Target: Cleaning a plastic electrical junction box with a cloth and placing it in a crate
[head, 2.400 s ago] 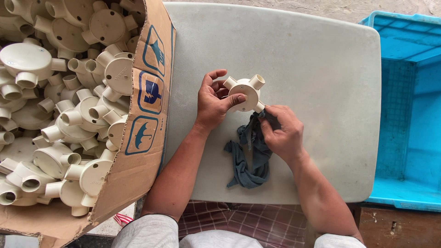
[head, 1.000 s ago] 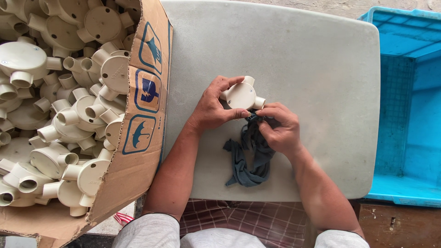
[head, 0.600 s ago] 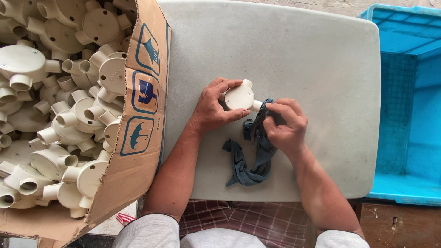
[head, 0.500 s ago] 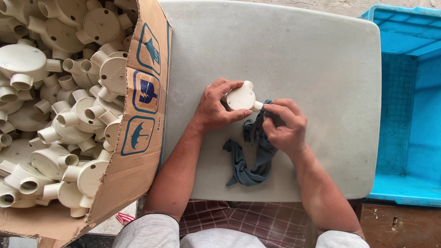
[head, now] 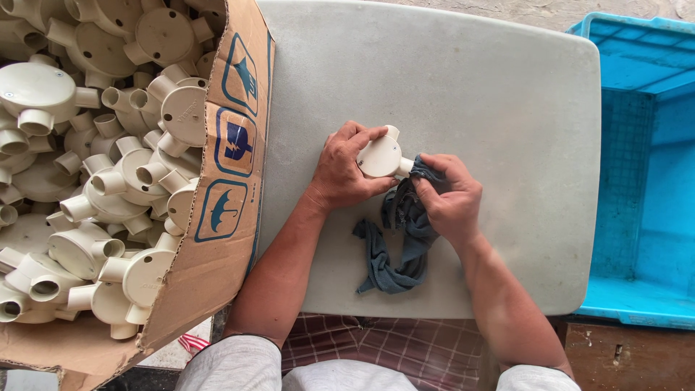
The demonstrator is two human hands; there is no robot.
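Observation:
My left hand (head: 342, 170) grips a cream round plastic junction box (head: 380, 156) with short pipe sockets, held just above the grey table (head: 470, 80). My right hand (head: 450, 199) pinches a dark blue-grey rag (head: 402, 239) and presses its upper end against the box's right-hand socket. The rest of the rag trails down onto the table toward me. Part of the box is hidden under my left fingers.
An open cardboard carton (head: 217, 188) at the left is heaped with several cream junction boxes (head: 108, 108). A blue plastic crate (head: 644, 166) stands at the right, beside the table. The table's near edge runs just above my lap.
The box has been turned in my left hand, so fewer sockets show. My right hand has moved the rag up from the lower socket to the right-hand one.

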